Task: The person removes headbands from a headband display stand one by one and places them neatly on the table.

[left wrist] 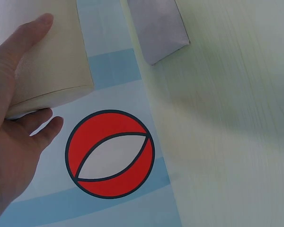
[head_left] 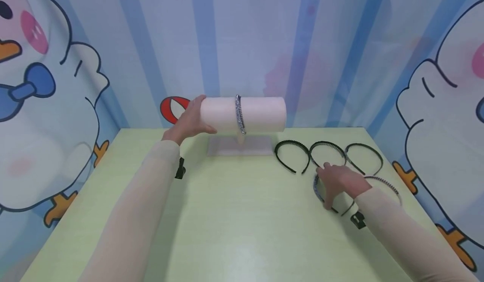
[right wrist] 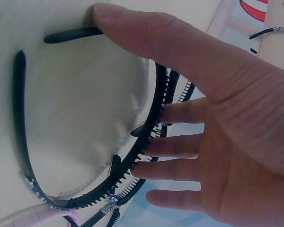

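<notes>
The head view shows a printed duck figure [head_left: 45, 120] at the left edge, on a blue-striped backdrop [head_left: 257, 30]. Left of centre, the left grip [head_left: 190, 120], a bare hand, grasps the left end of a white cylinder [head_left: 262, 114]; in the left wrist view, the thumb lies along the cylinder's surface, with other fingers at its end. The cylinder lies horizontally at the centre of the frame, raised over a pale base [head_left: 257, 147] at the rear of the pale green desk [head_left: 234, 223]. A silver-sparkled headband [head_left: 239, 116] encircles the cylinder near its middle.

Right of the base, a row of three lies flat: a first dark headband [head_left: 292, 141], a second dark headband [head_left: 326, 142] and a third dark headband [head_left: 362, 144]. Below this row, right of centre, the right grip [head_left: 342, 179] is released, its fingers extended about a glittered headband [right wrist: 20, 94] on the desk. The thumb overlaps one leg in the right wrist view, with four fingers beside the toothed curve; firm contact cannot be confirmed from these angles. At lower right, a toothed headband [head_left: 383, 181] lies partly hidden by the right forearm.
</notes>
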A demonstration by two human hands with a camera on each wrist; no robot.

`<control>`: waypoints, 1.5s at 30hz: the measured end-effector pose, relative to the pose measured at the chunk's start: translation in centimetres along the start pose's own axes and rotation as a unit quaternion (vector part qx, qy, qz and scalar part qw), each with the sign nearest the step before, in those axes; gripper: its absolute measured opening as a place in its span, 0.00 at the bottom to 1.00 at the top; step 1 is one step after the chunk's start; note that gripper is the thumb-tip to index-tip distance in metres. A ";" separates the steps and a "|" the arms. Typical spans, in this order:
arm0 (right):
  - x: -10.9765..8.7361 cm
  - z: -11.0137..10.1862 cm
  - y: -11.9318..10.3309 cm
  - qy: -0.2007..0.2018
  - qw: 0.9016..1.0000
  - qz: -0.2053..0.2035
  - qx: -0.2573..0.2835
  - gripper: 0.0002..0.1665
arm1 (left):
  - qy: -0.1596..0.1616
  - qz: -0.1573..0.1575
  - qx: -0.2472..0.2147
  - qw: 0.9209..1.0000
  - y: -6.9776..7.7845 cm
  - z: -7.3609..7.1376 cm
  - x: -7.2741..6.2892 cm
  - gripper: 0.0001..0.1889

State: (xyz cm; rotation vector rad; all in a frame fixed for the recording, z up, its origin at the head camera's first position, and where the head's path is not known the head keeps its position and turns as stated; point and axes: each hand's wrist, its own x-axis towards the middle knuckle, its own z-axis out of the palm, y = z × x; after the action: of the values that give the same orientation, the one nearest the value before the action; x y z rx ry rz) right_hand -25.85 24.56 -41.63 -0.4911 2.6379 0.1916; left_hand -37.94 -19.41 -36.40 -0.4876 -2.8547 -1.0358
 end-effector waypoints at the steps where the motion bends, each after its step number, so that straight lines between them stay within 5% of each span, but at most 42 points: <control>1: 0.0 0.0 0.0 0.000 1.000 0.003 0.002 0.63 | 0.000 -0.001 0.000 1.000 0.0 0.0 0.0 0.60; 31: -0.3 0.3 0.8 0.007 0.999 0.004 0.046 0.71 | -0.001 -0.004 -0.002 1.000 -0.1 0.0 -0.1 0.61; 37: 0.2 -0.1 1.5 0.054 0.997 -0.013 0.047 0.75 | 0.001 -0.001 0.000 1.000 -0.1 -0.1 -0.1 0.60; 45: -0.1 -3.2 1.7 0.129 0.988 -0.037 0.078 0.70 | -0.002 -0.002 -0.001 1.000 0.0 -0.1 0.0 0.60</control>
State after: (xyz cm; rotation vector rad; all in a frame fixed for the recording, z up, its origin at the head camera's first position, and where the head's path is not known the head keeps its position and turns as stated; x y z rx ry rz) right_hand -27.70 25.46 -38.63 -0.5943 2.8495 -0.1082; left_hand -37.92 -19.45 -36.31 -0.4858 -2.8593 -1.0400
